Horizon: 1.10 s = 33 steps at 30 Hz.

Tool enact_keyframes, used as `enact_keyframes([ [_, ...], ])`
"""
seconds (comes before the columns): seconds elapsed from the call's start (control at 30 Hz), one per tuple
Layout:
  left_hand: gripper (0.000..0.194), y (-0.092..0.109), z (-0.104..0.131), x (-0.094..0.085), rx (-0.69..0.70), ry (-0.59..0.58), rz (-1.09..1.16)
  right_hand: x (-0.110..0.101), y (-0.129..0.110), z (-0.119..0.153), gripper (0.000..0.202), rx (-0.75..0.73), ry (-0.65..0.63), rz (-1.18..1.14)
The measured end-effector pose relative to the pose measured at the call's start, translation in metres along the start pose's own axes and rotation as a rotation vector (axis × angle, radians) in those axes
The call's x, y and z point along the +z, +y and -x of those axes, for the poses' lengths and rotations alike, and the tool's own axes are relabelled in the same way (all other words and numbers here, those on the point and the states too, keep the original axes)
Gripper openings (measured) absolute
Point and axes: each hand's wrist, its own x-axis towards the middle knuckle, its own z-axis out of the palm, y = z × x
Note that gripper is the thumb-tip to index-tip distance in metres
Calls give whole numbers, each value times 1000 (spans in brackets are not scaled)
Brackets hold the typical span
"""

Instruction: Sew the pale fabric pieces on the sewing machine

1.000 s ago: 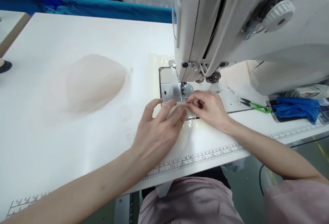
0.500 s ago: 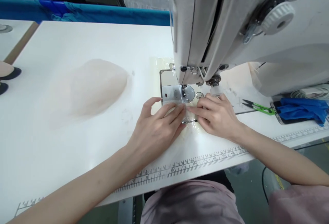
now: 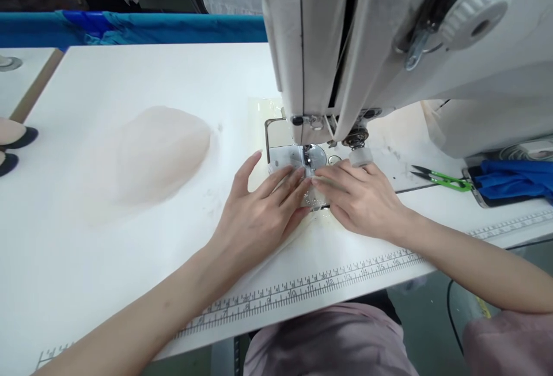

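Left hand [image 3: 263, 215] open, fingers spread; right hand [image 3: 363, 200] open, fingers slightly bent. Both sets of fingertips on thin translucent sheet [image 3: 311, 194], just before white sewing machine's [image 3: 319, 48] silver metal presser foot [image 3: 307, 157].

White tabletop [image 3: 129, 266], seen from above. Left of the left hand [image 3: 259, 215]: a pale beige, rounded patch [image 3: 168, 151], of unclear material. Beyond the hands: a sewing machine [image 3: 319, 48], its metal plate [image 3: 279, 156] set into the surface. Right of the right hand [image 3: 367, 200]: green-handled snips [image 3: 449, 182], blades toward the hand, beside a dark flat device [image 3: 492, 201] partly covered by blue cloth [image 3: 514, 179]. Nearer the body than the hands: a printed ruler scale [image 3: 311, 289] along the edge.
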Motion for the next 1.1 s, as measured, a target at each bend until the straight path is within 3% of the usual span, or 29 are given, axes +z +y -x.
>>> enact_keyframes([
  [0.27, 37, -2, -2, 7, 149, 115, -248, 3, 1, -2, 29, 7, -4, 3],
  [1.1, 39, -1, -7, 16, 76, 141, -295, 4, 3, -2, 33, 47, -21, 46],
])
